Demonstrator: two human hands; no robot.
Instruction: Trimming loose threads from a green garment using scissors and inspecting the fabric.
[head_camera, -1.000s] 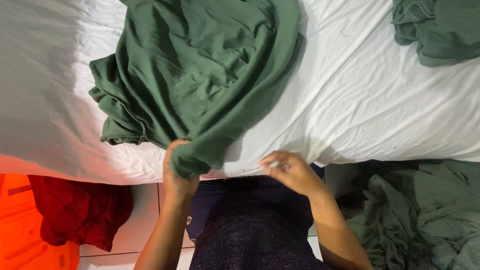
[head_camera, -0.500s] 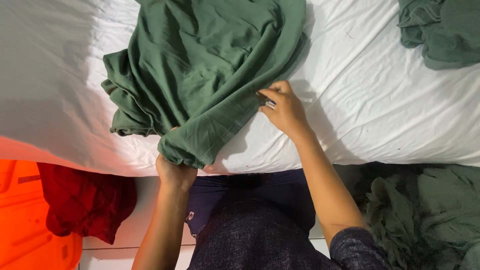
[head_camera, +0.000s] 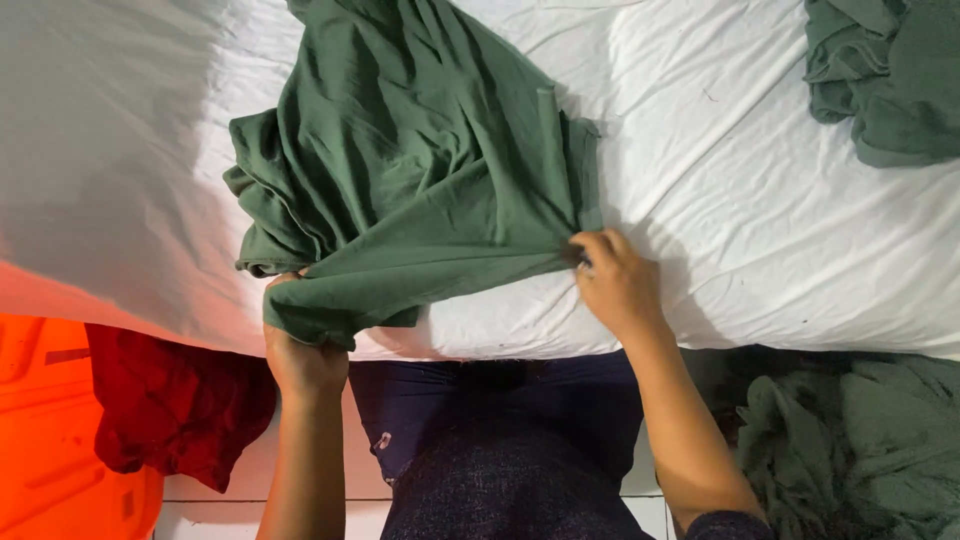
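- On white bedsheet (head_camera: 760, 250), centre of view: dark green shirt (head_camera: 410, 170), crumpled, lying mostly on the mattress w/ its lower hem drawn toward the person at the bed edge.
- Left hand (head_camera: 300, 350): fingers curled tight round the hem's left corner, at or just past the mattress edge. Thumb side hidden under fabric.
- Right hand (head_camera: 615, 280): fingertips pinched shut on the hem's right end, palm down, resting on the sheet.
- Change vs. 1 s ago: right hand was then at the bed edge, close to the left, w/ no clear hold on the cloth. Half a sec ago it reached onto the shirt's right side. It now grips there, well apart from the left.
- Result: hem between the two hands is pulled into a near-straight, taut line; the garment has spread wider, right sleeve area now showing. Judged effect: shirt is being opened out flat, not bunched.
- Surroundings: second green garment (head_camera: 880, 80) at top right on the sheet; pile of green clothes (head_camera: 860, 440) on the floor at right; red garment (head_camera: 170, 410) draped over an orange container (head_camera: 50, 450) at lower left.
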